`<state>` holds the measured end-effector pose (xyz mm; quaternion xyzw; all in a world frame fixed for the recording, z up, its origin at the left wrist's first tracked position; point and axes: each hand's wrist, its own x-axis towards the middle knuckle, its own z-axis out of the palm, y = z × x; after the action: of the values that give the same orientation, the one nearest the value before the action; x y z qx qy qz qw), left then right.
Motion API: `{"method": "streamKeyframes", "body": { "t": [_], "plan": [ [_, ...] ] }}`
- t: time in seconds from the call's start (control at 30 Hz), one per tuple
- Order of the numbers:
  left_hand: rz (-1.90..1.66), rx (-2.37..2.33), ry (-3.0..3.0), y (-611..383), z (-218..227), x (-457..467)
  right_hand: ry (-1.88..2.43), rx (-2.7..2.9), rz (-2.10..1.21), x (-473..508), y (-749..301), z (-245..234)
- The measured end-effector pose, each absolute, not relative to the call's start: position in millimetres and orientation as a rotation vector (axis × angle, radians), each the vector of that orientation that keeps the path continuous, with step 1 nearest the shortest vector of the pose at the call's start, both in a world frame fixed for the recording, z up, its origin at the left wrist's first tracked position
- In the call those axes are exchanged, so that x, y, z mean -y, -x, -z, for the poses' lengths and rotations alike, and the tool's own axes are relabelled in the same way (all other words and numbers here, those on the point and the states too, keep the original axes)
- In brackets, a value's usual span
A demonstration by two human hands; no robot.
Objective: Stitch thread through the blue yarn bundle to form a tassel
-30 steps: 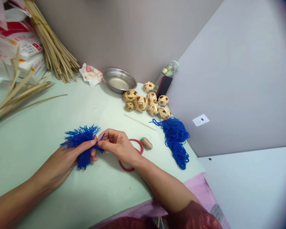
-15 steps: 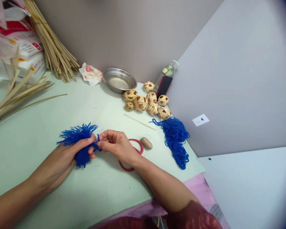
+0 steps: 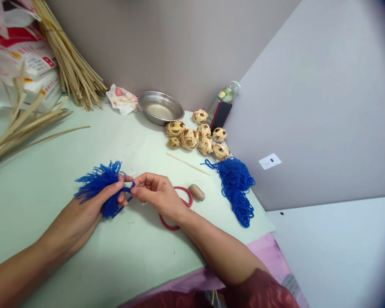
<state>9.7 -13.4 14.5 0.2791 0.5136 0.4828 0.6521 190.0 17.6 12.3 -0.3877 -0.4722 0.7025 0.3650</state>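
Observation:
A frayed bundle of blue yarn (image 3: 99, 184) is gripped in my left hand (image 3: 91, 205), its loose ends fanning out to the upper left and below the fingers. My right hand (image 3: 155, 192) pinches a few blue strands at the bundle's right side and holds them drawn out from it. Under my right wrist lie red-handled scissors (image 3: 188, 194), partly covered, so the blades do not show. Just right of them rests a spool of tan thread (image 3: 196, 192).
A heap of blue yarn (image 3: 235, 184) lies at the right edge. Behind are several woven strip balls (image 3: 190, 139), a metal bowl (image 3: 160, 107), a phone (image 3: 221, 114) against a bottle (image 3: 226, 94), and a thin stick (image 3: 188, 164). Flat strips (image 3: 73, 68) stand at the left.
Strands between my hands are now pulled out to the right of the bundle. The bundle has turned slightly in my left hand, and its fringe sits a little higher.

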Motion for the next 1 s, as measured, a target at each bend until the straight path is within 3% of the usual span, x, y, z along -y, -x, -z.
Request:
{"method": "streamKeyframes", "body": {
  "t": [0.23,0.5,1.0],
  "plan": [
    [-0.983,-1.256,-0.834,-6.4,-15.3,14.3,1.030,1.193,-1.770,-18.6,-189.5,-17.8],
    [-1.000,-1.212,-0.591,-6.3,-10.0,13.9,0.936,1.192,-1.913,-17.0,-188.0,-15.9],
    [-1.085,-1.148,-0.635,-9.3,-14.8,12.0,0.942,1.226,-1.823,-16.1,-189.9,-8.6]
  ]
}}
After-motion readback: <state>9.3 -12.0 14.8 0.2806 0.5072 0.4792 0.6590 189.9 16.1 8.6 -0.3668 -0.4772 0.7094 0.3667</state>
